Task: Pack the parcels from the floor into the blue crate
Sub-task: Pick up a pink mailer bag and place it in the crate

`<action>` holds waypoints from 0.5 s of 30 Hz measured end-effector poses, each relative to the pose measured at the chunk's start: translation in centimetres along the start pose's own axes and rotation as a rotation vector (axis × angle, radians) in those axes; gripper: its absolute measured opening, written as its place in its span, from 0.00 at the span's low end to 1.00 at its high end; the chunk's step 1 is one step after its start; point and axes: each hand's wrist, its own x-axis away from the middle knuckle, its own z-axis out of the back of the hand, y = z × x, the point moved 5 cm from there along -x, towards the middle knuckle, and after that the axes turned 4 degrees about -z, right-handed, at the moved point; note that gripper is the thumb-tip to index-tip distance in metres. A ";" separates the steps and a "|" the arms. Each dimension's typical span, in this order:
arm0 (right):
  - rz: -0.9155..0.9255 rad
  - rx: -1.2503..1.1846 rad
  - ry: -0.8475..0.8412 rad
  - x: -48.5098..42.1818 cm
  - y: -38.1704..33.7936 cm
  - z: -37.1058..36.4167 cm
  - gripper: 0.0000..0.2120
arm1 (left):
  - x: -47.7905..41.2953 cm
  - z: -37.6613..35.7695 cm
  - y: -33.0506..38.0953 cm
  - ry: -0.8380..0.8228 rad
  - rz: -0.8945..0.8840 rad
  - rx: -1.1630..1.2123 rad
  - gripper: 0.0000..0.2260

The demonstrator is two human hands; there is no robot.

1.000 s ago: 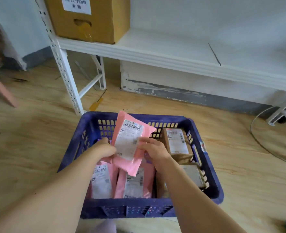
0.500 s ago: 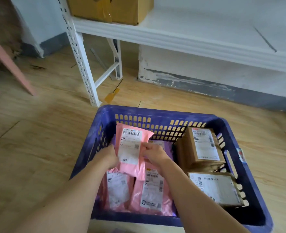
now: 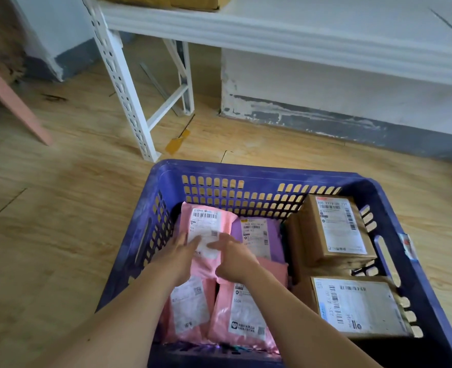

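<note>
The blue crate (image 3: pixel 262 179) stands on the wooden floor in front of me. A pink mailer bag (image 3: pixel 206 224) with a white label lies flat in its far left part, on top of other bags. My left hand (image 3: pixel 178 257) and my right hand (image 3: pixel 232 258) rest on this bag with fingers stretched out, pressing it down. A purple bag (image 3: pixel 256 235) lies beside it to the right. Two more pink bags (image 3: pixel 190 306) (image 3: pixel 243 314) lie nearer to me. Two brown cardboard boxes (image 3: pixel 336 229) (image 3: pixel 355 306) fill the crate's right side.
A white metal shelf post (image 3: pixel 124 83) stands just behind the crate's far left corner, with a white shelf board (image 3: pixel 286 30) above. A yellow scrap (image 3: pixel 177 142) lies by the post. A pink slanted leg (image 3: pixel 12 102) is at the left. The wall base runs behind.
The pink bag went from being held up above the crate to lying flat inside it. Both hands let go their grip and now press it with straight fingers. The view moved closer.
</note>
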 end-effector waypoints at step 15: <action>-0.017 -0.019 -0.051 -0.6 -0.6 -2.2 0.30 | -0.8 0.2 -0.7 0.089 0.194 -0.008 0.34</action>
